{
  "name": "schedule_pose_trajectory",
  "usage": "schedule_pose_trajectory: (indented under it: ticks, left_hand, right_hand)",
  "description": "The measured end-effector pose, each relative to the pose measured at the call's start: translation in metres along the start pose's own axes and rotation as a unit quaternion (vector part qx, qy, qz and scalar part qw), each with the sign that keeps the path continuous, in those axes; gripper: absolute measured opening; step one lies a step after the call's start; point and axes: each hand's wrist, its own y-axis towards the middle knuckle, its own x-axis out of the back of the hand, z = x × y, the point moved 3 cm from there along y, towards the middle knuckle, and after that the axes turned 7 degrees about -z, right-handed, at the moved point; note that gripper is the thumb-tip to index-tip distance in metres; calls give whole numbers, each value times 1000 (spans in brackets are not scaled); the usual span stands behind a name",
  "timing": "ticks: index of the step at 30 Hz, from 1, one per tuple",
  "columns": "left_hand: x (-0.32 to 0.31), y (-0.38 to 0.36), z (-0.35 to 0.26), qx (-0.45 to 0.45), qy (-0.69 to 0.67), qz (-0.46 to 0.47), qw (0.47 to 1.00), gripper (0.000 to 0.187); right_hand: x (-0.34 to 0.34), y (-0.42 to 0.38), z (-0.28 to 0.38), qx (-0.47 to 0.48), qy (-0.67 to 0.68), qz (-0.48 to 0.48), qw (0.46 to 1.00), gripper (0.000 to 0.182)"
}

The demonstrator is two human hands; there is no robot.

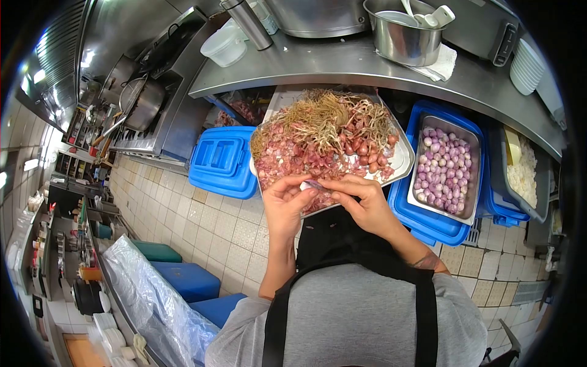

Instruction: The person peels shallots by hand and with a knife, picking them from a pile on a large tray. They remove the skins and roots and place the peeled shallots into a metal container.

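A: Where are the hands?
B: Left hand (284,205) and right hand (361,199) meet at the tray's (400,160) six-o'clock edge, fingertips pinching one shallot (315,185).
A: Room around?
B: Open floor (208,226) at nine o'clock.
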Motion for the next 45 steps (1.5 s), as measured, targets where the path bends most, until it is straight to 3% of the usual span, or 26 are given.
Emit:
schedule_pose_trajectory:
  ticks: [4, 7, 10, 13, 19, 25, 28, 31, 35, 39, 42, 45]
  left_hand:
    - [-4, -5, 4, -48, 10, -34, 998, 31]
    - [-7, -9, 4, -48, -7, -30, 998, 32]
    - [-5, -8, 8, -33, -29, -12, 999, 34]
    - [-5, -5, 9, -36, -59, 14, 998, 35]
    - [-3, -2, 14, -32, -61, 30, 997, 42]
    - [-3, -1, 22, -28, -100, 39, 994, 42]
    - [-3, 0, 24, -23, -116, 36, 992, 41]
    - [-3, 5, 29, 4, -85, -10, 996, 40]
    - [-6, 15, 44, 27, -16, -45, 998, 38]
    - [-57, 28, 51, 57, 72, 24, 996, 42]
    - [-112, 41, 54, 22, 57, 122, 991, 51]
    - [-133, 40, 39, -184, 228, 134, 947, 60]
  right_hand:
    - [-4, -1, -9, -2, 30, -6, 1000, 25]
    - [-5, -5, -16, -207, 205, 40, 956, 25]
    - [-2, -3, -27, -305, 388, 81, 866, 28]
    - [-2, -2, -26, -342, 412, 89, 840, 30]
    - [-1, 4, -31, -331, 410, 25, 850, 30]
    - [3, 10, -46, -222, 194, -44, 955, 26]
    - [8, 17, -60, -46, -8, -150, 988, 25]
    - [25, 18, -70, -87, -203, -110, 969, 26]
    - [49, 10, -101, -87, -251, -83, 960, 26]
    - [60, 4, -125, -93, -282, -63, 953, 30]
    - [50, -4, -140, -49, -266, -111, 956, 41]
    - [52, -7, -149, -38, -250, -130, 959, 40]
